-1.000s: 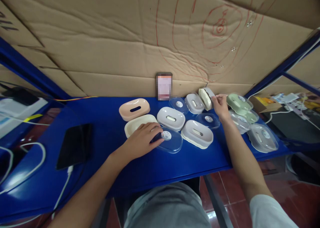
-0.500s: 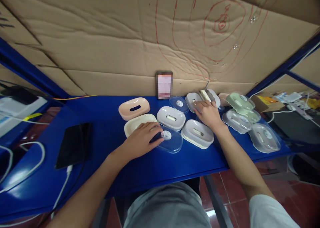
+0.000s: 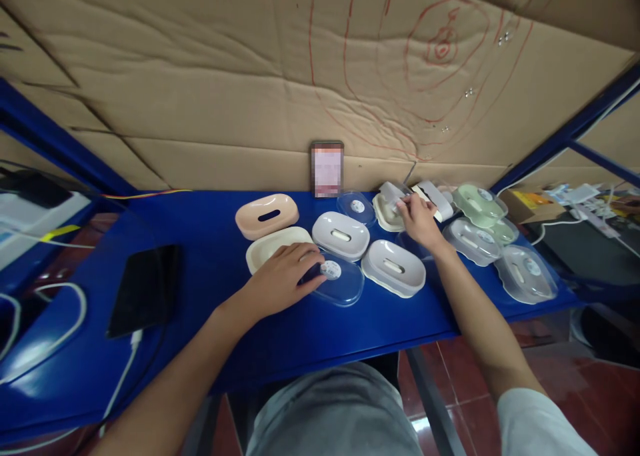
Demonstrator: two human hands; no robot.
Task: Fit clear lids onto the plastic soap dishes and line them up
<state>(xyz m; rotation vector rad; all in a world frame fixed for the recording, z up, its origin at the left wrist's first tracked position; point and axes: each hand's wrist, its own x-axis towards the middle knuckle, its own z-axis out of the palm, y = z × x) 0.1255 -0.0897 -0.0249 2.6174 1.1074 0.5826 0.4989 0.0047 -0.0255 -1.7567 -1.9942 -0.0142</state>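
My right hand (image 3: 419, 217) pinches the near edge of a pale grey soap dish tray (image 3: 394, 193) at the back right. That tray tilts up over a cream base (image 3: 386, 217). My left hand (image 3: 287, 273) lies with fingers and thumb apart, over a cream soap dish (image 3: 265, 246) and the edge of a clear lid (image 3: 345, 286) with a round sticker. Between my hands are a grey slotted soap dish (image 3: 341, 235) and, nearer me, another grey soap dish (image 3: 394, 268) on a cream base. A peach soap dish (image 3: 267, 216) sits at the back left.
Lidded soap dishes, one green (image 3: 479, 204) and several grey (image 3: 527, 274), stand at the right end of the blue table (image 3: 210, 369). A phone-like device (image 3: 327, 169) leans on the cardboard wall (image 3: 225, 109). A dark tablet (image 3: 145, 289) with a white cable lies left.
My right hand has shifted slightly right and tipped the grey tray up, so the cream base beneath it shows. My left hand has stayed in place.
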